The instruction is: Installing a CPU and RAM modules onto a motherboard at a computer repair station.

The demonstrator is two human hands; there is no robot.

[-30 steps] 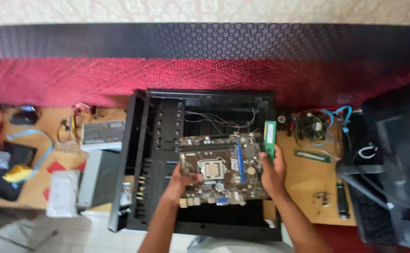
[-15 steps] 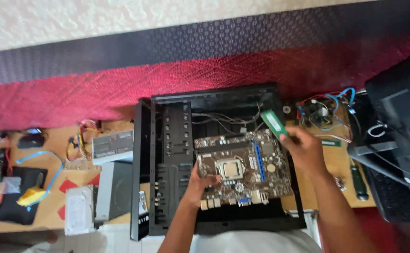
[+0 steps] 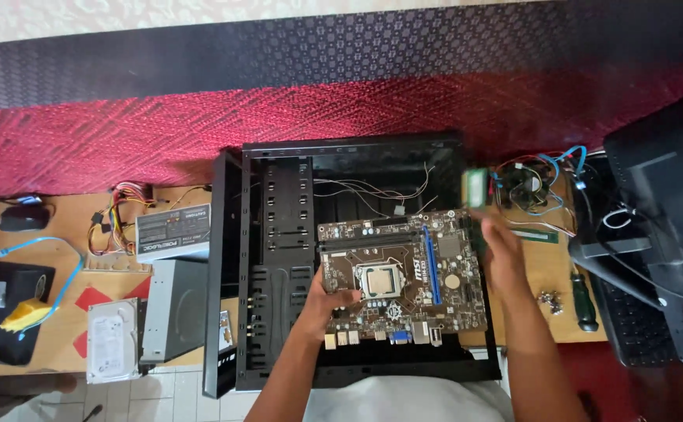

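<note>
- The right hand has lifted off the motherboard's 3 o'clock edge and swung out past the case wall, carrying the green memory stick pinched at its fingertips; the stick is blurred.
- The left hand still grips the board's 9 o'clock edge, so one hand alone now steadies it.
- The board lies flat inside the open black case, toward the case's 5 o'clock corner.
- Count: one motherboard, one case, one power supply and one hard drive on the desk at 9 o'clock, one screwdriver at 3 o'clock.
</note>
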